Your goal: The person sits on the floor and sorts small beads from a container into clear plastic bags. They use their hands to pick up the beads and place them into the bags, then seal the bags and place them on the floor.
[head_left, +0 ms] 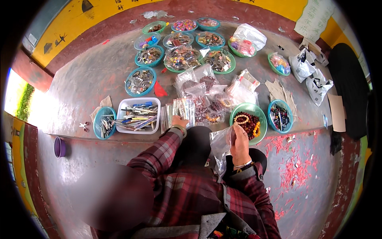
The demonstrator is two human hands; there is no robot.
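My right hand pinches the edge of a clear plastic bag, which hangs limp and looks empty. Just beyond it stands a green bowl with dark red bead bracelets, one pale bracelet and an orange one. My left hand rests with its fingers stretched out on a row of slim clear packets with long thin contents; part of the fingers is hard to make out. Beside these, on the left, a white basket holds many pens.
Blue and green basins of small packaged goods stand farther back. Clear bags of dark beads lie in the middle. A blue bowl, white carrier bags, scissors and a purple cup stand around. Red scraps litter the lower floor.
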